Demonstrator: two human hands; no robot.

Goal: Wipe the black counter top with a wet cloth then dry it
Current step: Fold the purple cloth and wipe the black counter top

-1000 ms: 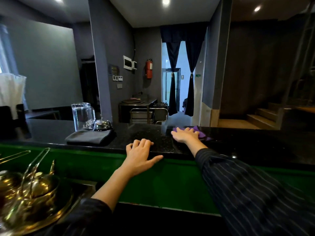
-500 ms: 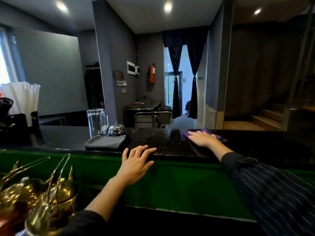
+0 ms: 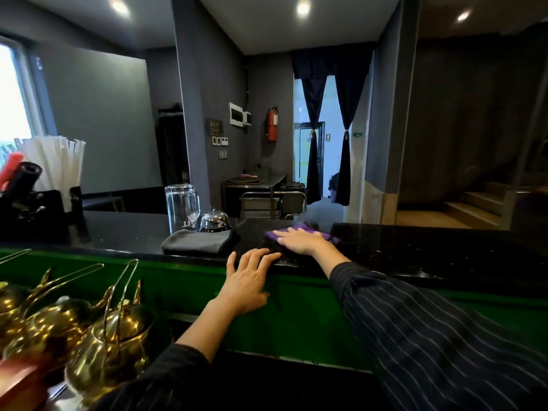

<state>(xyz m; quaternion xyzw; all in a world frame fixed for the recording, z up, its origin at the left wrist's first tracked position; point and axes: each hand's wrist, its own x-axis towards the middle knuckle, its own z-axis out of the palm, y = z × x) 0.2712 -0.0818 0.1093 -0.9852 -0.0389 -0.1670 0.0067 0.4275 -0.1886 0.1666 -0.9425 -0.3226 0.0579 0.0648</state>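
purple cloth (image 3: pixel 305 231) lies flat under the right hand (image 3: pixel 299 241) on the far middle of the black table (image 3: pixel 415 244), fingers spread and pressing on it rather than gripping, while the left hand (image 3: pixel 249 280) rests open on the near edge, holding nothing. to wipe well, i'd keep the palm flat and work in overlapping passes, steering clear of the folded grey cloth (image 3: pixel 197 241), bell (image 3: pixel 214 221) and glass jug (image 3: pixel 181 207) just to the left.

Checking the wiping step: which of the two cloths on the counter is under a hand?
The purple cloth, pressed flat under the right hand. The folded grey cloth lies untouched beside the bell.
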